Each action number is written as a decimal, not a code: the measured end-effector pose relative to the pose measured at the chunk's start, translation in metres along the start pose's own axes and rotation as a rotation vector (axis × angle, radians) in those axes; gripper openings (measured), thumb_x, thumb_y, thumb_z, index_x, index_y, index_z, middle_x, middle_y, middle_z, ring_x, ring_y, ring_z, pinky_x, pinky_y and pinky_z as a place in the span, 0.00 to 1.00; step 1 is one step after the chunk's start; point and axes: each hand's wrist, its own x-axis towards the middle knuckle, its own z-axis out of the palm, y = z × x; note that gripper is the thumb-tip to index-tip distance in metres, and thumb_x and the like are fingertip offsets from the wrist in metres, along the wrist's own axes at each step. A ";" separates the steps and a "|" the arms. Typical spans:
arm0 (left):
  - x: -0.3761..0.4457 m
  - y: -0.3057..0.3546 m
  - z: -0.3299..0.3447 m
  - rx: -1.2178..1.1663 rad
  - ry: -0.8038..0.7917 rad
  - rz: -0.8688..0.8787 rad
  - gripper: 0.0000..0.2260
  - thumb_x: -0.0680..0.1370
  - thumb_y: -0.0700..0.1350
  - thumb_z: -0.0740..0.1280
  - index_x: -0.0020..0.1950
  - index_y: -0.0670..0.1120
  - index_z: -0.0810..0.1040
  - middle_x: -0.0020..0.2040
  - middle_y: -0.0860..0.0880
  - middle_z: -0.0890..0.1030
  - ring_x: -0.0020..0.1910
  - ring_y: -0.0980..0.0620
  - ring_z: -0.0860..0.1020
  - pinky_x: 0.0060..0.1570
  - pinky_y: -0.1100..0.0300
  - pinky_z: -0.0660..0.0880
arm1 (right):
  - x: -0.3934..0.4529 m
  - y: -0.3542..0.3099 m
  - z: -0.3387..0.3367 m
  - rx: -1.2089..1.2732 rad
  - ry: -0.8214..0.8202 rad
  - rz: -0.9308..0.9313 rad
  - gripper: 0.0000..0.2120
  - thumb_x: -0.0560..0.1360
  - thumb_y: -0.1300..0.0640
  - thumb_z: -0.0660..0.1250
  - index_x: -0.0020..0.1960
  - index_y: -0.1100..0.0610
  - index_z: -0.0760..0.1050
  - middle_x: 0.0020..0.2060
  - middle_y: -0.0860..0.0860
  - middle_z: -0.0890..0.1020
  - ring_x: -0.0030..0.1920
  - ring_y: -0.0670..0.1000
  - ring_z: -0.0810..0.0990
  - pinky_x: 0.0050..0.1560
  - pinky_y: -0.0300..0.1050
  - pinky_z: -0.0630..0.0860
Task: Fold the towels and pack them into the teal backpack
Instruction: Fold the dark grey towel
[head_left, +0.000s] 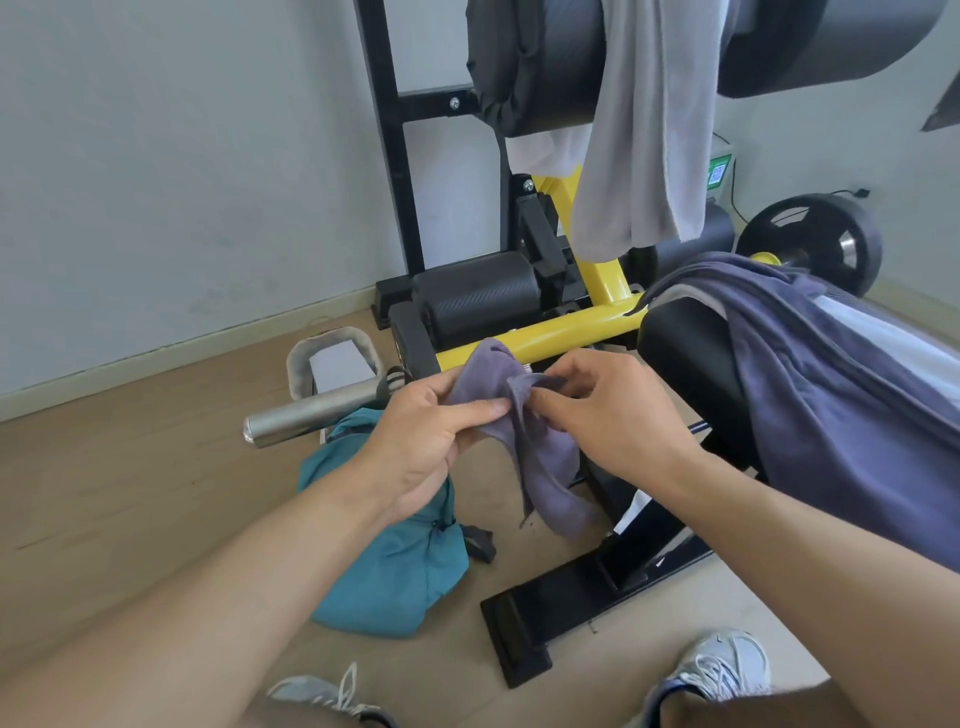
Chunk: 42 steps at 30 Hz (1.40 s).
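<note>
I hold a small purple-grey towel (540, 452) in the air in front of me. My left hand (431, 436) pinches its upper edge between thumb and fingers. My right hand (608, 410) pinches a corner of the same towel just to the right. The rest of the cloth hangs down crumpled. The teal backpack (395, 561) lies on the wooden floor below my left hand. A light grey towel (644, 135) hangs over a black roller pad at the top. A dark blue towel (810, 374) is draped over the padded bench on the right.
A black and yellow gym machine (566, 332) fills the middle, with a steel bar (311, 415) sticking out left and its black base foot (571, 618) on the floor. A weight plate (815, 239) stands at the back right. My two shoes (722, 670) are at the bottom.
</note>
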 end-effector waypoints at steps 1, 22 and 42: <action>0.001 0.000 0.000 -0.021 0.042 0.003 0.15 0.72 0.33 0.73 0.58 0.38 0.83 0.53 0.41 0.87 0.50 0.48 0.86 0.47 0.61 0.82 | 0.001 0.000 0.000 -0.011 -0.001 0.009 0.18 0.67 0.32 0.67 0.43 0.45 0.81 0.36 0.42 0.85 0.40 0.44 0.84 0.46 0.55 0.83; -0.005 0.000 -0.001 0.411 0.176 0.103 0.05 0.78 0.43 0.74 0.47 0.50 0.89 0.45 0.44 0.89 0.46 0.45 0.86 0.57 0.43 0.81 | -0.001 0.004 0.010 0.120 -0.197 -0.220 0.03 0.78 0.48 0.72 0.48 0.46 0.83 0.36 0.42 0.82 0.37 0.39 0.77 0.39 0.32 0.73; -0.008 0.002 -0.001 0.361 -0.069 0.094 0.10 0.81 0.41 0.68 0.57 0.40 0.87 0.51 0.41 0.88 0.51 0.47 0.86 0.56 0.56 0.81 | 0.003 0.006 0.007 0.083 -0.033 -0.155 0.08 0.75 0.41 0.73 0.44 0.45 0.82 0.31 0.46 0.83 0.34 0.40 0.80 0.32 0.31 0.73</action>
